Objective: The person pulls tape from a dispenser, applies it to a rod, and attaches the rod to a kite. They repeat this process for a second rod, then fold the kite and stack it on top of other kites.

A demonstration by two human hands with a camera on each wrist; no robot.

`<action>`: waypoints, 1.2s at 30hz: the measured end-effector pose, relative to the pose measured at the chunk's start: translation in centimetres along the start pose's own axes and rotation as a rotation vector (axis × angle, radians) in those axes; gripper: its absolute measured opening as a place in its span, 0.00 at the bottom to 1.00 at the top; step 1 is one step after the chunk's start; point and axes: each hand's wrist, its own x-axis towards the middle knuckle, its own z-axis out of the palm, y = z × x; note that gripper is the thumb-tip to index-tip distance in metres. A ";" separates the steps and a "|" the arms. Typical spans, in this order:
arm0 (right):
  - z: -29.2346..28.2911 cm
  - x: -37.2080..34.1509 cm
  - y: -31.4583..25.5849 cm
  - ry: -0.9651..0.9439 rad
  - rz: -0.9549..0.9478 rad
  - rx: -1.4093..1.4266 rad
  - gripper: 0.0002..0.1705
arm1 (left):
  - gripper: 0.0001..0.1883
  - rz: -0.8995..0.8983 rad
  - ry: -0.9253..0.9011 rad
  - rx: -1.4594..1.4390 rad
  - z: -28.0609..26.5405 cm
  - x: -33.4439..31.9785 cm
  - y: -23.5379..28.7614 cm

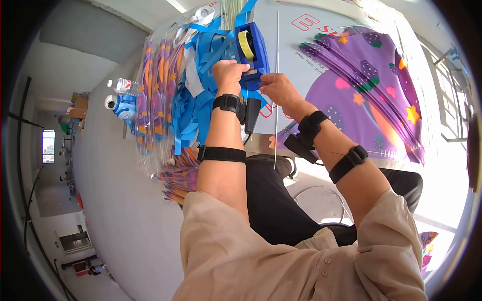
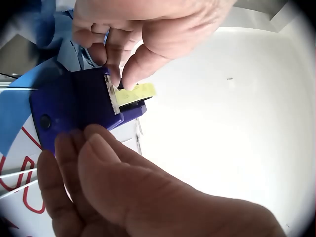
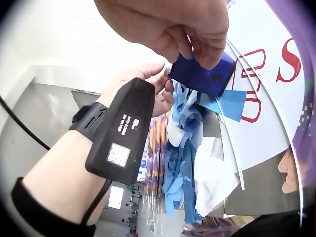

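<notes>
A blue tape dispenser (image 1: 259, 62) with a yellow tape roll (image 1: 246, 46) is between my two hands at the table's near side. My left hand (image 1: 229, 74) is at its cutter end; in the left wrist view its thumb and a finger pinch the yellow tape strip (image 2: 143, 93) beside the toothed cutter (image 2: 112, 95). My right hand (image 1: 282, 92) holds the dispenser by its body, fingertips bent against the blue side in the right wrist view, close to a round dark knob (image 3: 217, 78). Light-blue strips (image 1: 198, 113) lie heaped left of the dispenser.
Purple patterned fabric (image 1: 334, 98) covers the table's right side. Purple-orange pieces in clear plastic (image 1: 146, 93) line the left edge, near a clear bottle (image 1: 125, 86) and a blue-white container (image 1: 124, 109). A thin white rod (image 1: 277, 37) lies right of the dispenser, running past the table's near edge.
</notes>
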 end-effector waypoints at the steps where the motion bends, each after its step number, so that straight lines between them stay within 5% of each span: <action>1: 0.0 0.1 0.0 -0.013 -0.004 -0.010 0.09 | 0.24 -0.012 0.002 0.008 0.1 0.2 0.0; 7: -0.3 0.0 -0.7 -0.127 0.121 0.046 0.20 | 0.18 -0.051 -0.030 -0.015 0.0 0.0 0.6; 13: 0.8 -0.1 0.2 0.053 0.009 0.194 0.11 | 0.15 -0.010 0.095 -0.117 -1.0 -2.2 -1.3; 14: 0.5 0.0 0.3 0.052 0.009 0.194 0.11 | 0.15 -0.063 0.113 -0.208 -0.9 -2.6 -2.0; 16: -0.6 -0.2 -0.4 -0.157 0.153 0.232 0.28 | 0.11 -0.205 0.114 -0.294 -0.8 -3.5 -2.8; 20: -0.8 0.7 1.4 -0.155 0.121 0.208 0.24 | 0.10 -0.317 0.137 -0.429 -0.2 -5.3 -5.1; 22: -1.7 2.1 3.7 -0.243 -0.316 -0.538 0.16 | 0.12 -0.283 0.075 -0.536 -0.9 -6.3 -7.4; 23: -2.2 1.9 3.9 -0.238 -0.309 -0.537 0.16 | 0.16 -0.272 0.079 -0.585 -0.9 -7.2 -7.7; 25: -4.0 -1.5 -1.3 0.031 0.359 0.362 0.08 | 0.18 -0.250 0.020 -0.572 -1.0 -9.5 -7.0; 33: -11.3 -12.6 -2.8 -0.158 0.312 0.286 0.10 | 0.19 -0.158 -0.246 -0.627 2.3 -20.7 -2.8; 36: -13.0 -16.3 -2.8 -0.029 0.253 0.335 0.06 | 0.18 -0.184 -0.329 -0.660 4.1 -24.0 -2.5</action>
